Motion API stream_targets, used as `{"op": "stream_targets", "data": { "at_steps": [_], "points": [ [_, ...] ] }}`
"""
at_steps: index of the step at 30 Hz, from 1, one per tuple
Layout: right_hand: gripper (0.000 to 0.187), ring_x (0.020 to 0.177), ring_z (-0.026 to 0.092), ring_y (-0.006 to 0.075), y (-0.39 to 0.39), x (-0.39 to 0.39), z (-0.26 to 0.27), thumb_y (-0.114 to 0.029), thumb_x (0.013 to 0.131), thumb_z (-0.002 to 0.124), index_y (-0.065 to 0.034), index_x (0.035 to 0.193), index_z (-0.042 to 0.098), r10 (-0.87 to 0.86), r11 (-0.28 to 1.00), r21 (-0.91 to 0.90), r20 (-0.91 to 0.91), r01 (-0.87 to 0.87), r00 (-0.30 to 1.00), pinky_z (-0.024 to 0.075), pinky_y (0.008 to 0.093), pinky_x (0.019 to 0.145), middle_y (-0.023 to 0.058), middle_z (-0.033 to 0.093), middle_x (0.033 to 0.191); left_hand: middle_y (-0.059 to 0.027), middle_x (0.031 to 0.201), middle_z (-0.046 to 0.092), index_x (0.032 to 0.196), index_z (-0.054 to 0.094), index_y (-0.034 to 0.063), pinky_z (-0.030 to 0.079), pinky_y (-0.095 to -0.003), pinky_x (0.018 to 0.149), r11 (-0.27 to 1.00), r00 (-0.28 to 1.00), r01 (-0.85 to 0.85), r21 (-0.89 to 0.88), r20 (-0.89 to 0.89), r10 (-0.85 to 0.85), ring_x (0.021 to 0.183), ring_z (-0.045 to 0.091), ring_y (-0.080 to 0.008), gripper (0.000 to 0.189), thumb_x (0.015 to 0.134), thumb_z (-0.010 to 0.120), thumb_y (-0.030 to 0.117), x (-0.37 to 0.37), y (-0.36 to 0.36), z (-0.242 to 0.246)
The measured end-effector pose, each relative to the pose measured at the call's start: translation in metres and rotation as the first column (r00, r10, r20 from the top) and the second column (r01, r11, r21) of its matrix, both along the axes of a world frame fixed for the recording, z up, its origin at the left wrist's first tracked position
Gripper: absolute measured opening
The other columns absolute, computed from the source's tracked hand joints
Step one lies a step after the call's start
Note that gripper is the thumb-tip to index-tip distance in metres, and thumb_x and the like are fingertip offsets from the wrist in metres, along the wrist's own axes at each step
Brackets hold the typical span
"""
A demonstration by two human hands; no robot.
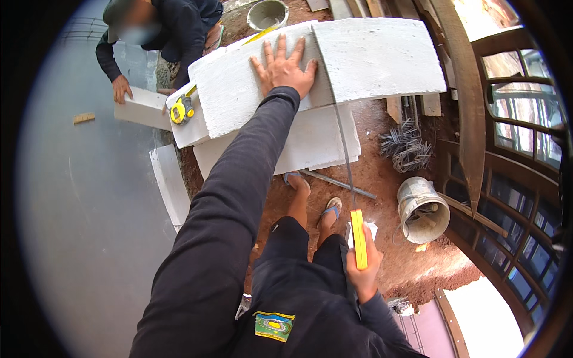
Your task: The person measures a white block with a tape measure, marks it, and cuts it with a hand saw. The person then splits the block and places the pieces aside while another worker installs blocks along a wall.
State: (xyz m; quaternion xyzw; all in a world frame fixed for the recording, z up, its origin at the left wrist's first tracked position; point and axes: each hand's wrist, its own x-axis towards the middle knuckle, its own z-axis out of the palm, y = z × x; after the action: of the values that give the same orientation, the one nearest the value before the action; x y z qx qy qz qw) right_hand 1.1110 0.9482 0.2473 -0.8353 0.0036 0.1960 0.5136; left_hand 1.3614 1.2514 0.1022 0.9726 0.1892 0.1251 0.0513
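My left hand [286,67] presses flat with spread fingers on a white aerated concrete block [233,89] atop a stack of such blocks. My right hand [365,268] grips the yellow handle of a handsaw [359,239]. The saw's thin blade runs up from the handle and lies in a cut line across the top, just right of my left hand. Right of the blade extends the other part of the block [380,58]; whether it is fully severed I cannot tell. A yellow tape measure [181,110] rests on a lower block at the stack's left end, its tape partly hidden.
A co-worker [174,36] at upper left holds another white block [143,106] beside the grey slab. A bucket [267,15] stands behind the stack. To the right are bent steel bars [407,145], a tipped bucket [423,210] and a wooden plank [465,98]. A metal bar [338,182] lies near my feet.
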Motion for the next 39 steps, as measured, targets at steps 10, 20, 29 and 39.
{"op": "stream_targets", "data": {
  "at_steps": [10, 20, 29, 39],
  "points": [
    [0.067, 0.082, 0.071, 0.0284, 0.073, 0.127, -0.08, 0.003, 0.075, 0.058, -0.0061, 0.14, 0.053, -0.047, 0.992, 0.124, 0.34, 0.005, 0.939, 0.0534, 0.0363, 0.076, 0.0245, 0.066, 0.111, -0.0066, 0.161, 0.03, 0.147, 0.047, 0.0376, 0.003, -0.0653, 0.118, 0.999, 1.0, 0.016, -0.039, -0.021, -0.017, 0.151, 0.018, -0.0362, 0.063, 0.087, 0.055, 0.058, -0.001, -0.003, 0.005],
    [0.061, 0.091, 0.071, 0.0204, 0.035, 0.058, -0.043, 0.004, 0.076, 0.056, 0.0032, 0.137, 0.054, -0.026, 0.999, 0.048, 0.215, 0.016, 0.976, 0.0533, 0.0304, 0.081, 0.0256, 0.067, 0.119, -0.0089, 0.16, 0.032, 0.147, 0.047, 0.038, 0.006, -0.0659, 0.118, 0.999, 1.0, 0.009, -0.036, -0.015, -0.01, 0.15, 0.021, -0.0368, 0.059, 0.09, 0.055, 0.054, 0.001, 0.001, 0.002],
    [0.062, 0.11, 0.067, 0.0238, 0.018, 0.038, -0.03, 0.004, 0.079, 0.056, 0.0054, 0.14, 0.049, -0.009, 0.998, 0.055, 0.098, 0.004, 0.995, 0.0498, 0.0299, 0.091, 0.0241, 0.064, 0.127, -0.0063, 0.16, 0.034, 0.146, 0.047, 0.0392, 0.006, -0.0649, 0.118, 1.0, 0.998, 0.006, -0.018, -0.056, -0.007, 0.149, 0.021, -0.0366, 0.061, 0.089, 0.053, 0.059, 0.001, 0.0, 0.003],
    [0.062, 0.078, 0.07, 0.0361, 0.053, 0.095, -0.095, 0.0, 0.076, 0.06, -0.0065, 0.138, 0.055, -0.11, 0.982, 0.177, 0.285, 0.06, 0.952, 0.0545, 0.0355, 0.071, 0.0274, 0.066, 0.101, -0.0065, 0.161, 0.031, 0.148, 0.045, 0.0386, 0.006, -0.0625, 0.119, 1.0, 0.999, 0.01, 0.017, -0.042, -0.01, 0.151, 0.019, -0.0341, 0.061, 0.09, 0.052, 0.058, 0.003, 0.0, 0.001]
  ]
}}
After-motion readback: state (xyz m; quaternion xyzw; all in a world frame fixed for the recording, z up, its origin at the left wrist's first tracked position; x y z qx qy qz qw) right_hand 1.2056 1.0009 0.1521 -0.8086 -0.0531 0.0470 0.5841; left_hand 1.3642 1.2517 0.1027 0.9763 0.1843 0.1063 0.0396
